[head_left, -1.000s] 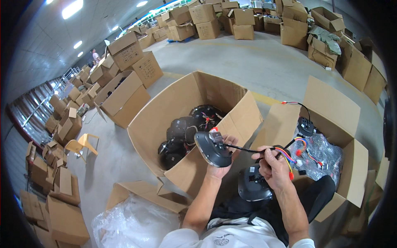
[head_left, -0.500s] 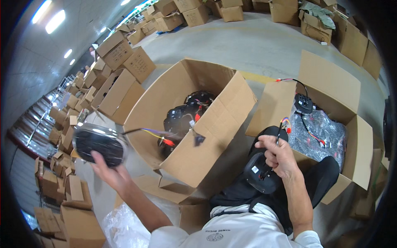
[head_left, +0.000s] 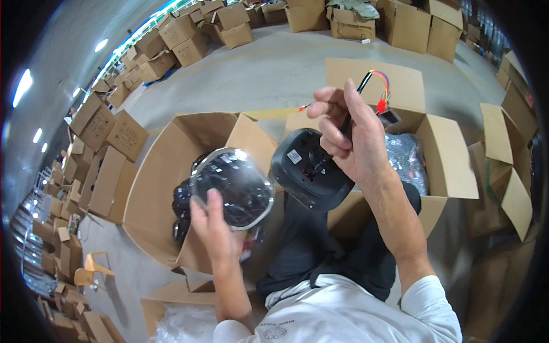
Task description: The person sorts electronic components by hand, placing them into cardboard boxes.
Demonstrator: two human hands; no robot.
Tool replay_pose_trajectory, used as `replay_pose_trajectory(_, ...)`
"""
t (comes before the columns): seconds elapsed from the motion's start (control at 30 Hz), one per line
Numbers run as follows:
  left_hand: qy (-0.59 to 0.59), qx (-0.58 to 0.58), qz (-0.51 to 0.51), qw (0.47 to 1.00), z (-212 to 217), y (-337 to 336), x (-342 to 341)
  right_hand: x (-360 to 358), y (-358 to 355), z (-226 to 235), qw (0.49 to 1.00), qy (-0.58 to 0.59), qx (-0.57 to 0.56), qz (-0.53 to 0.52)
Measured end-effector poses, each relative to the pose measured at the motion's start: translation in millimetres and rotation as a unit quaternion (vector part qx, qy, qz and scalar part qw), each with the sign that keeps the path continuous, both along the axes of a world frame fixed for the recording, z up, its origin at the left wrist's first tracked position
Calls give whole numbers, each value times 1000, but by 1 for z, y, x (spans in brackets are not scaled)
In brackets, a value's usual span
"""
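The left hand (head_left: 222, 231) is gripping the glossy unit (head_left: 233, 186) at its lower left edge, some fingers being hidden behind it; because of blur, I cannot tell how far they are spreading. The right hand (head_left: 361, 134) is curling its fingers loosely around the black cable (head_left: 346, 122); the black unit (head_left: 294, 160) is hanging to the lower left of these fingers, its long axis slanting from upper left to lower right. The glossy unit is lying just left of it; the left hand is being nearer to the left carton (head_left: 150, 188).
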State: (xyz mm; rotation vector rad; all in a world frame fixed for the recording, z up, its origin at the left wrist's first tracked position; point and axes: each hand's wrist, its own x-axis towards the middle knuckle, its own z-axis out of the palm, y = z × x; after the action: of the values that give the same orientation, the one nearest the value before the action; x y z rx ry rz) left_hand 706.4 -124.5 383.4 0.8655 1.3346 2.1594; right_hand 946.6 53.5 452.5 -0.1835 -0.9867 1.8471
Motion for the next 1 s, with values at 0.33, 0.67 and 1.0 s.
replay_pose_trajectory(0.33, -183, -30, -150, 971, -58, 47, 49, -2, -10, 28, 993, 56, 97, -35)
replay_pose_trajectory(0.67, -176, -25, -153, 972, -69, 48, 55, -65, -16, -43, 985, -12, 90, -147)
replay_pose_trajectory(1.0, -180, 52, -17, 982, -49, 73, 58, -74, -29, -142, 964, -188, 85, -170)
